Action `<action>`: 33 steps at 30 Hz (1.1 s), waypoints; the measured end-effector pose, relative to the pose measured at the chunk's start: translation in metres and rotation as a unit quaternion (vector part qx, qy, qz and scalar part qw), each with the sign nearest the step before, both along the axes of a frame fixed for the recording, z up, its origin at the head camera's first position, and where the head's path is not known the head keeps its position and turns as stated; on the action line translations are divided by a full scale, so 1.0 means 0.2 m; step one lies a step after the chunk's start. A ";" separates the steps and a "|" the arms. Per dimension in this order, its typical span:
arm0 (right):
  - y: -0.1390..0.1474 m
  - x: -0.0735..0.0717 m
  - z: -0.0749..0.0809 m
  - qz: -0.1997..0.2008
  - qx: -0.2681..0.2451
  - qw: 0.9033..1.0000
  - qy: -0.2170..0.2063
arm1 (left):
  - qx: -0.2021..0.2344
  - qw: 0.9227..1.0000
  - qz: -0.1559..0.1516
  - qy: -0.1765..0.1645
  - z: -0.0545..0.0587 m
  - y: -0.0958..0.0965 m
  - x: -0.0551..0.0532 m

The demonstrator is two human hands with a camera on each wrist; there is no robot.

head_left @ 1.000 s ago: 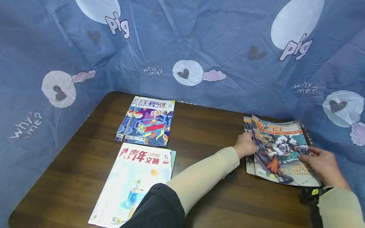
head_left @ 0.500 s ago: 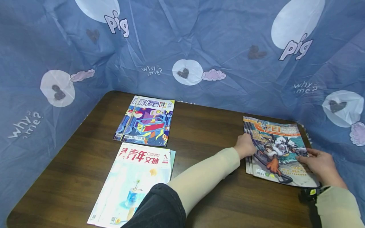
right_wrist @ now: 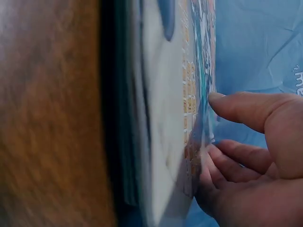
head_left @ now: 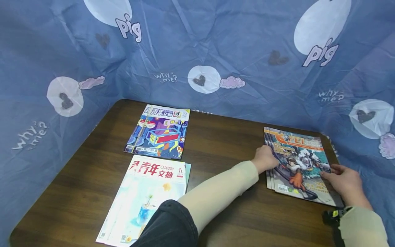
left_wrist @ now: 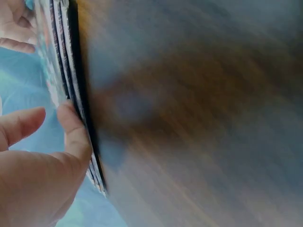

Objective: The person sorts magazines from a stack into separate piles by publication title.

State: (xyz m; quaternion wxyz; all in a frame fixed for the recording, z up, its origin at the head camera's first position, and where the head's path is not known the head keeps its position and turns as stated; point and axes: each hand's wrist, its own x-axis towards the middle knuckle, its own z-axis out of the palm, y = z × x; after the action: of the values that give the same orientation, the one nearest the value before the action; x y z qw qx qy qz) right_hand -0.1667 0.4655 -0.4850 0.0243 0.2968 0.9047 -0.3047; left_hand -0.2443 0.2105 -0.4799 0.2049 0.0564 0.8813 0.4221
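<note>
A small stack of magazines lies at the right of the table, the top one with an orange title and a cartoon figure on a teal cover. At its left edge, my left hand touches the stacked spines with a bent finger, the thumb held apart in the left wrist view. My right hand pinches the top magazine's right edge, thumb on the cover and fingers along the side. The lower magazines show a little past the top one on the left.
Left of the forearm lie white-covered magazines, partly hidden by the dark sleeve. Behind them are purple-blue magazines. A blue printed cloth encloses the wooden table at the back and sides.
The top magazine has come down flat and shifted slightly, lining up closer with those beneath it. The right hand has moved a little down and left with it; the left hand stays at the spines.
</note>
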 end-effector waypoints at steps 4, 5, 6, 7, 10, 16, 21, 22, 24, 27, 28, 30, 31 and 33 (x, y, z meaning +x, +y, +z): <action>-0.03 0.02 0.01 -0.001 0.007 1.000 0.009 | 0.022 0.999 0.000 0.033 0.01 -0.05 0.02; -0.04 0.01 0.02 -0.003 0.007 1.000 0.014 | 0.029 0.999 -0.001 0.042 0.01 -0.06 0.02; -0.05 0.01 0.03 -0.005 0.004 1.000 0.018 | 0.042 0.998 0.000 0.046 0.01 -0.08 0.02; -0.06 0.01 0.04 -0.008 -0.001 1.000 0.025 | 0.061 0.997 0.000 0.044 0.02 -0.10 0.02; -0.10 0.00 0.06 -0.010 -0.018 0.999 0.045 | 0.108 0.993 0.006 0.036 0.05 -0.15 0.02; -0.19 -0.01 0.12 -0.005 -0.044 0.995 0.086 | 0.152 0.985 0.009 0.076 0.12 -0.28 0.04; -0.27 -0.01 0.16 0.009 -0.070 0.991 0.118 | 0.168 0.980 0.008 0.109 0.18 -0.39 0.06; -0.29 0.00 0.17 0.016 -0.073 0.990 0.123 | 0.174 0.978 0.007 0.114 0.19 -0.42 0.06; -0.33 0.00 0.19 0.029 -0.075 0.987 0.137 | 0.181 0.975 0.010 0.126 0.21 -0.47 0.07; -0.39 0.02 0.22 0.044 -0.071 0.984 0.159 | 0.201 0.971 0.011 0.131 0.23 -0.55 0.10; -0.41 0.02 0.22 0.049 -0.074 0.982 0.164 | 0.206 0.969 0.012 0.134 0.24 -0.57 0.11; -0.46 0.04 0.23 0.059 -0.078 0.979 0.179 | 0.213 0.967 0.014 0.140 0.24 -0.62 0.13; -0.48 0.04 0.23 0.063 -0.082 0.977 0.185 | 0.215 0.966 0.013 0.144 0.24 -0.64 0.14; -0.53 0.06 0.25 0.078 -0.089 0.973 0.197 | 0.216 0.964 0.015 0.156 0.24 -0.69 0.15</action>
State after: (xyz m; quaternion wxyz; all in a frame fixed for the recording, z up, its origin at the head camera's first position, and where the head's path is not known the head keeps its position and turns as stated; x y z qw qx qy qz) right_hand -0.1537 0.3603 -0.4358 -0.1041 0.1561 0.8814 -0.4334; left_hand -0.2146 0.0725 -0.4322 0.0410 0.1511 0.7909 0.5915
